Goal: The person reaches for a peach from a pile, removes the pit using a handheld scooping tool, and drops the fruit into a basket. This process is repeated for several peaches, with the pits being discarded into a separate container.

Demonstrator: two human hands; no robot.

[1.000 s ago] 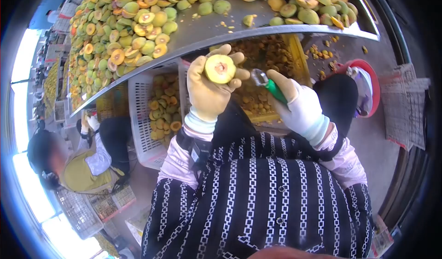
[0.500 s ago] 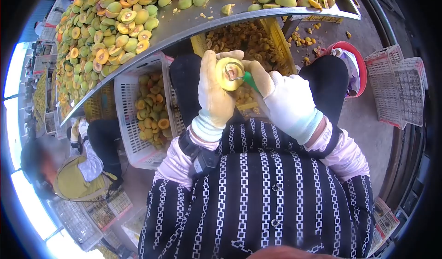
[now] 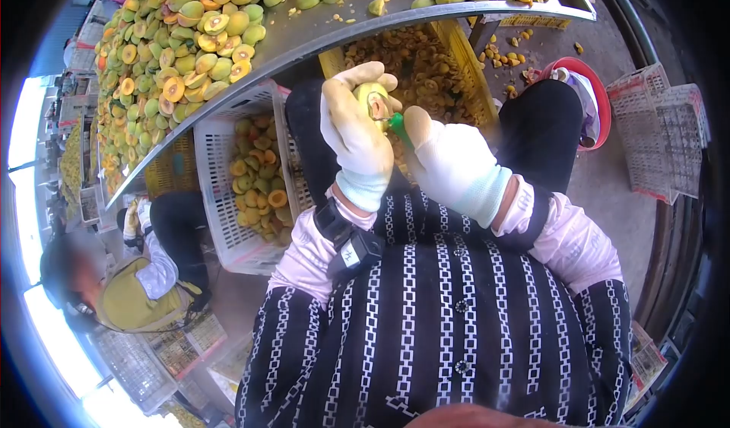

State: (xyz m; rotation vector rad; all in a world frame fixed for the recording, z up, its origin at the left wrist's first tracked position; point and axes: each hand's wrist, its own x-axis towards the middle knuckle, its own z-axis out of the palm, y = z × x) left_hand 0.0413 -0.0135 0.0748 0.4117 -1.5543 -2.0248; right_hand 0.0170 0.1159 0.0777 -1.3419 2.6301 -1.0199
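Observation:
My left hand (image 3: 354, 128), in a white work glove with yellowed fingers, is closed around a yellow-green peach half (image 3: 372, 103). The cut face, with its reddish-brown centre, is turned toward my right hand. My gloved right hand (image 3: 455, 158) grips a pitting tool by its green handle (image 3: 398, 128). Its metal end meets the cut face; how deep it goes is hidden. Both hands are held above my lap, in front of a yellow crate (image 3: 465, 67) of brownish pits and scraps.
A metal-edged table (image 3: 319, 33) heaped with halved peaches (image 3: 173, 87) spans the front. Left of my legs stands a white crate (image 3: 217, 200) of peach halves. On the right are a red bucket (image 3: 601, 97) and stacked crates (image 3: 646, 131). Another person (image 3: 137, 283) sits at left.
Both hands have risen slightly. The peach half has tilted in my left hand, so its cut face now shows more from the side. The tool's end stays at it.

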